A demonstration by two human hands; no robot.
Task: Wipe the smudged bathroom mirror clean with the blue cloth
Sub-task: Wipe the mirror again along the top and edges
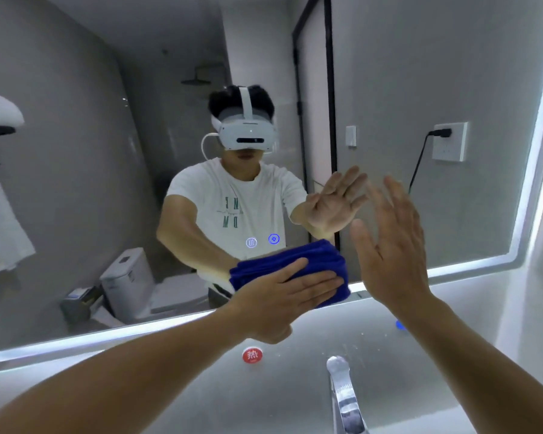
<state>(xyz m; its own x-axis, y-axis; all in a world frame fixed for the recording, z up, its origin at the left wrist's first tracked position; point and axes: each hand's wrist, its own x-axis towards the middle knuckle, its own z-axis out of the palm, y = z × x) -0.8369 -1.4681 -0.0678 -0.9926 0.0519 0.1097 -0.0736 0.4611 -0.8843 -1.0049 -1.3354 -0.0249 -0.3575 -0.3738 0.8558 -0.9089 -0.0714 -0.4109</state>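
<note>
The bathroom mirror (107,183) fills most of the view, with a lit strip along its lower and right edges. A folded blue cloth (333,270) lies flat against the glass at the lower edge, right of centre. My left hand (282,296) presses it there with a flat palm and straight fingers. My right hand (392,245) is raised beside the cloth, fingers spread, close to the glass and holding nothing. Their reflections show in the mirror.
A chrome tap (342,396) rises below the mirror at the bottom centre. A red round sticker (252,355) and a blue one (400,324) sit on the wall under the mirror. Two small glowing touch icons (262,241) show on the glass above the cloth.
</note>
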